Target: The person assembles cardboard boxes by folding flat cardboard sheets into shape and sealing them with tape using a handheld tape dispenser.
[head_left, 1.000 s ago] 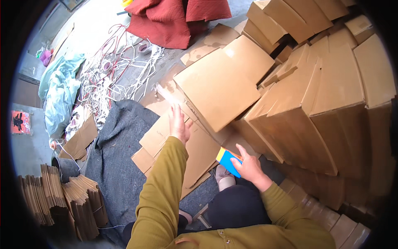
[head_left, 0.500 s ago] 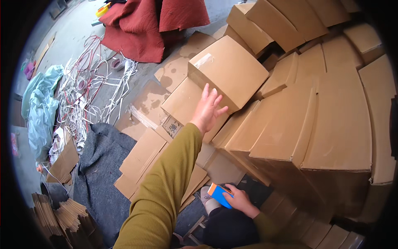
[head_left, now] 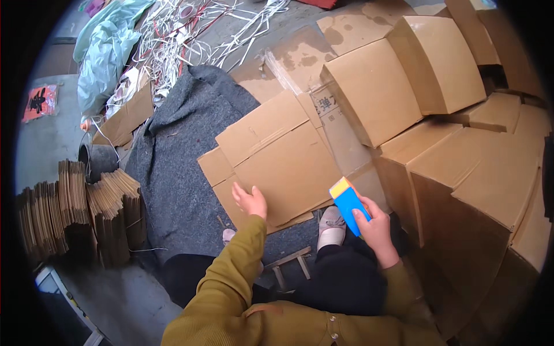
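My left hand (head_left: pixel 250 203) is just over the near left part of a flattened cardboard carton (head_left: pixel 288 173), fingers apart and nothing in them. Whether it touches the cardboard I cannot tell. This brown carton lies on top of other flat sheets in front of my feet. To its right, my right hand (head_left: pixel 376 228) is closed around a blue block-shaped tool (head_left: pixel 349 212) with an orange and yellow end. That end points away from me, near the carton's right corner. The tool's exact kind does not show.
Formed cartons (head_left: pixel 375 92) stand beyond and along the right side. A dark grey blanket (head_left: pixel 184 167) covers the floor at left, beside bundled cardboard pieces (head_left: pixel 72 202) and a dark bucket (head_left: pixel 98 160). Tangled white straps (head_left: pixel 179 40) and a pale blue plastic sheet (head_left: pixel 109 63) lie farther off.
My left hand has drawn back from the formed cartons to the flattened one nearer me. The tool stays in my right hand, now tilted differently. The view has turned toward the left and nearer.
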Tool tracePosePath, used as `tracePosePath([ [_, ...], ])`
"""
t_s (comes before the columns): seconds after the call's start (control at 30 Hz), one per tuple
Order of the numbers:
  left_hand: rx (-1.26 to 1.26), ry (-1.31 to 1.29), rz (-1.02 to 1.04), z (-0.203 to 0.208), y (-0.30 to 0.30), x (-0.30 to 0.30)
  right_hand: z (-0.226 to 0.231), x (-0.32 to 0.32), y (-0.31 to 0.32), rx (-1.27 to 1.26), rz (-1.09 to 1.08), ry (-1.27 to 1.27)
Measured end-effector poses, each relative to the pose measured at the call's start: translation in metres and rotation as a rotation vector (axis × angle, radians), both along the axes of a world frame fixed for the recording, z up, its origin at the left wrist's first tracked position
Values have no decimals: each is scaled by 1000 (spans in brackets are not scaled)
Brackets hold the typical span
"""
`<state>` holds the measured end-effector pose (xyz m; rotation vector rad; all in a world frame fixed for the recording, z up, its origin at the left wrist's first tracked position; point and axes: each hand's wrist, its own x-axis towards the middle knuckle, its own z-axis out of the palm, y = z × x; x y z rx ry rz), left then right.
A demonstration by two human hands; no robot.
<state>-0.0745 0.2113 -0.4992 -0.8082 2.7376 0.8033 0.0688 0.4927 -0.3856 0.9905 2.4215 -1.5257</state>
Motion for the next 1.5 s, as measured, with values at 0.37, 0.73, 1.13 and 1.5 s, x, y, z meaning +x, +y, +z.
tracePosePath([
  [0.37, 318, -313, 353, -18, -16, 33, -100, -27, -23, 36, 34, -74],
  [0.73, 122, 177, -115, 72, 4, 51, -69, -35, -15, 177, 152, -86],
  [1.13, 597, 241, -273, 223, -52, 109, 174, -102, -63, 536, 1068, -135],
  [1.5, 1204, 49, -63, 139, -57, 114, 163, -103, -180, 559, 1105, -271],
])
